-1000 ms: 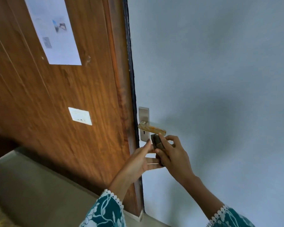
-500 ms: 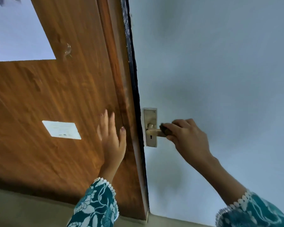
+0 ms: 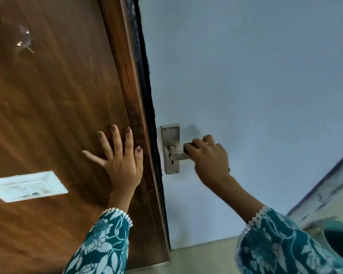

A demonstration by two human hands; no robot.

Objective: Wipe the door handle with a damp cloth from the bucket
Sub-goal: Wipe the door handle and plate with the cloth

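Note:
A silver lever door handle (image 3: 178, 155) on a metal backplate (image 3: 170, 135) sits on the pale blue door. My right hand (image 3: 208, 161) is closed over the lever's outer end, pressing a small dark cloth (image 3: 187, 145) against it; only a corner of the cloth shows between the fingers. My left hand (image 3: 120, 157) lies flat with spread fingers on the brown wooden panel (image 3: 53, 115), left of the door's edge. A teal bucket (image 3: 339, 238) shows partly at the lower right.
A black seal strip (image 3: 145, 86) runs along the gap between the wooden panel and the blue door. A white plate (image 3: 26, 185) is fixed on the wood at the left. Beige floor (image 3: 202, 258) lies below.
My left hand left the cloth and went flat onto the wooden panel. My right hand carried the cloth up from below the handle and closed over the lever. The view came closer.

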